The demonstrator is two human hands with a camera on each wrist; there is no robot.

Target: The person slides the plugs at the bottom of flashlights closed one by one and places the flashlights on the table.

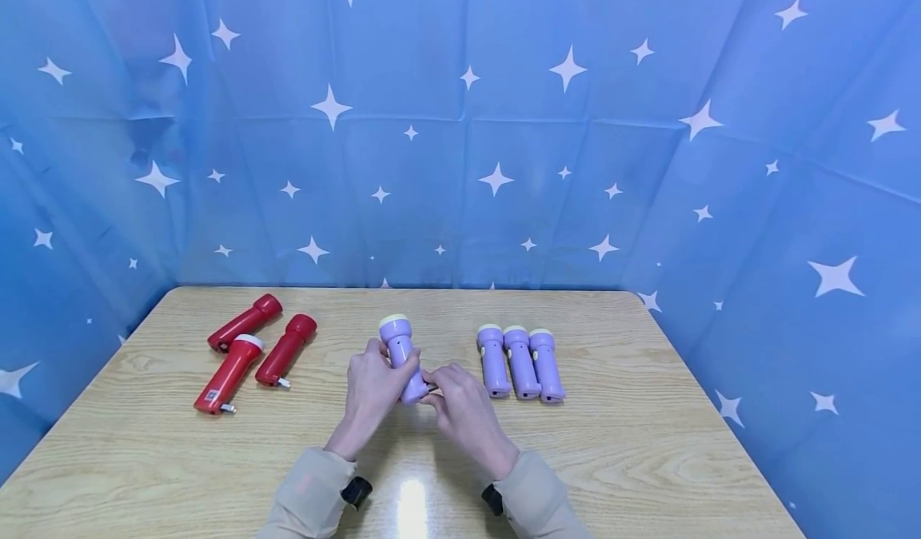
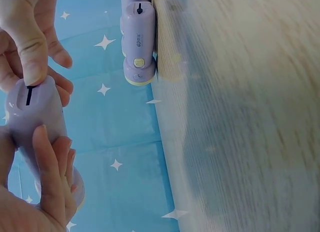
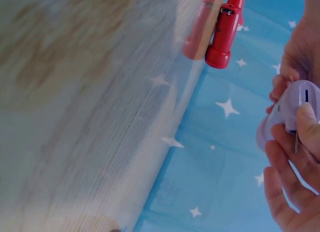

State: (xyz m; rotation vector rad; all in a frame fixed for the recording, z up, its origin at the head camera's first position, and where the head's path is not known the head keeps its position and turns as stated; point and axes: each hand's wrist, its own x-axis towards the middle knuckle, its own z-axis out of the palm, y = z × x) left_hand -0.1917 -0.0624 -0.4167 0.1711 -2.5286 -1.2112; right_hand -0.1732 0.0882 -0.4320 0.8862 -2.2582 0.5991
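A purple flashlight (image 1: pixel 396 339) with a pale yellow rim is in my left hand (image 1: pixel 370 383), head pointing away and tail toward me. My left thumb and fingers grip its body. At the tail end is my right hand (image 1: pixel 460 411), its thumb pressing by the dark slot (image 2: pixel 29 96) as seen in the left wrist view. A metal plug prong (image 3: pixel 296 141) sticks out from the tail beside that thumb in the right wrist view. The right fingers curl around near the prong and partly hide it.
Three purple flashlights (image 1: pixel 522 367) stand in a row on the wooden table (image 1: pixel 612 459), to the right of my hands. On the left lie three red flashlights (image 1: pixel 230 375); two show plugs folded out. A blue star-patterned curtain (image 1: pixel 432 147) hangs behind and beside the table.
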